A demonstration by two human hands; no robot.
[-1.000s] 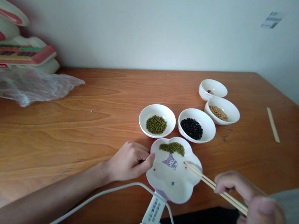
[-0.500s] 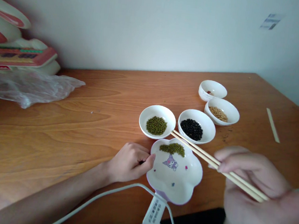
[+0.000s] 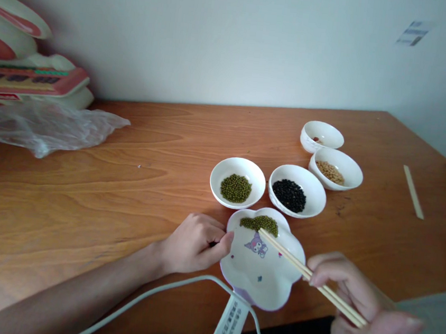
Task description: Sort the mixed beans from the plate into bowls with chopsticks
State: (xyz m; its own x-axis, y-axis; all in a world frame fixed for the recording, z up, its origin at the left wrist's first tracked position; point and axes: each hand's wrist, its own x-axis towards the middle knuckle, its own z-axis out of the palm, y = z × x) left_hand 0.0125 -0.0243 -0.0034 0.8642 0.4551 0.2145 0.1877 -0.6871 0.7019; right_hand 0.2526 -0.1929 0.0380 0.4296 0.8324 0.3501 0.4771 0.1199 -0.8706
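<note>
My right hand point(image 3: 363, 309) grips a pair of wooden chopsticks point(image 3: 324, 288). Their tips come together at the edge of the green mung beans point(image 3: 261, 223) in a flower-shaped white plate point(image 3: 269, 291) with a purple rim and a cartoon figure. I cannot make out a bean between the tips. At the plate's left edge, my left hand point(image 3: 198, 243) is closed, its thumb and fingers pinching the rim. Just behind the plate stand a white bowl of mung beans point(image 3: 236, 188) and a white bowl of black beans point(image 3: 288, 195).
Farther back right are a bowl of tan beans point(image 3: 355, 175) and a bowl with a few reddish bits point(image 3: 322, 132). A flat wooden strip point(image 3: 413, 192) lies at right. A white cable point(image 3: 162, 285) crosses in front. At left are a plastic bag point(image 3: 52, 128) and a rabbit-shaped toy point(image 3: 36, 81).
The chopstick tips have moved from beside the mung bean bowl down into the plate, at the beans. My right hand has lowered towards me. My left hand stays at the rim.
</note>
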